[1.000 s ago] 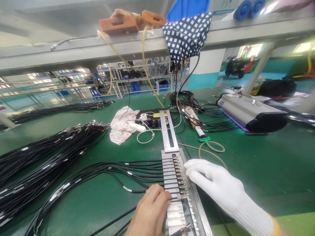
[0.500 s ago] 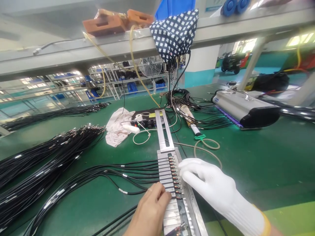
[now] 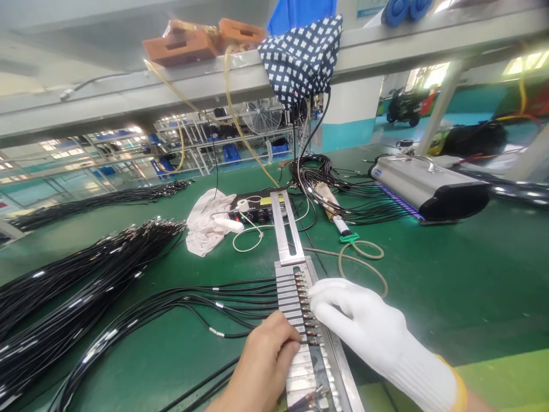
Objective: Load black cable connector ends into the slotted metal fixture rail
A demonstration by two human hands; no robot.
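Observation:
A long metal slotted fixture (image 3: 295,303) lies lengthwise on the green bench. Thin black cables (image 3: 244,281) run into its slots from the left, their small metal connectors (image 3: 305,301) lined up along the right side. My bare left hand (image 3: 268,357) is closed over the fixture's lower half, thumb and index finger pinching a black cable close to its connector. Opposite it, my right hand (image 3: 364,320) in a white glove touches the right rail beside the upper connectors. A gap shows between its thumb and fingers, and nothing is visible in it.
Black cable bundles (image 3: 86,269) cover the left of the bench. Ahead lie a pinkish-white cloth (image 3: 206,229), a black control box (image 3: 257,214) and a syringe (image 3: 341,226) with a green cap and hose. A silver lamp unit (image 3: 424,180) glows purple at right. A shelf beam (image 3: 206,83) crosses above.
My left hand has shifted slightly up and right along the fixture, still pinching the cable. My right hand stays almost in place beside the connectors. The view has moved slightly.

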